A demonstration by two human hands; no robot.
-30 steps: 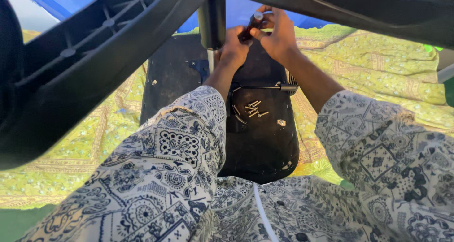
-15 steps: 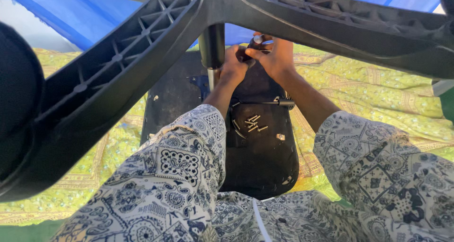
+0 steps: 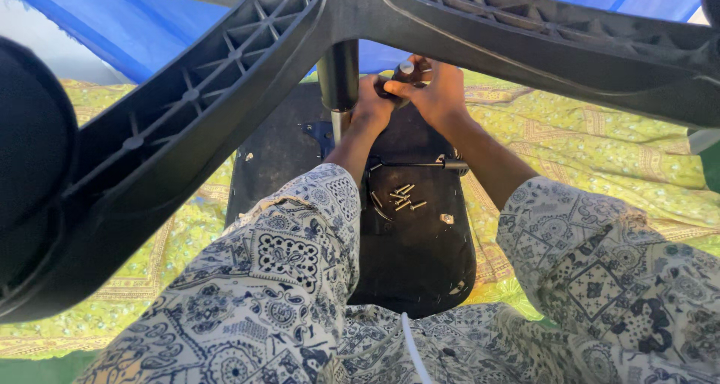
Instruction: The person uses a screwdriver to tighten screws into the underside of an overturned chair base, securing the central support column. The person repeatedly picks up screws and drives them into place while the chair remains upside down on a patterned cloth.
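Both my hands meet at the far end of a black upturned chair seat [image 3: 420,271] lying on the cloth. My left hand [image 3: 373,108] and my right hand [image 3: 439,93] together grip a small black part with a silver tip [image 3: 403,72], held just right of the chair's dark column [image 3: 339,76]. Several loose silver screws [image 3: 397,198] lie on the seat below my wrists, with a small metal nut [image 3: 447,219] beside them. A thin black lever or tool [image 3: 420,164] lies across the seat under my right forearm.
The black ribbed legs of the chair base [image 3: 217,106] spread overhead across the top of the view, with a dark caster [image 3: 30,166] at the left. A yellow-green patterned cloth [image 3: 600,151] covers the ground; blue sheeting [image 3: 150,24] hangs behind. My patterned trouser knees [image 3: 285,279] fill the foreground.
The view has tilted, so the chair base now sits lower and closer in the picture. My hands stay together on the black part, shifted slightly right of the column.
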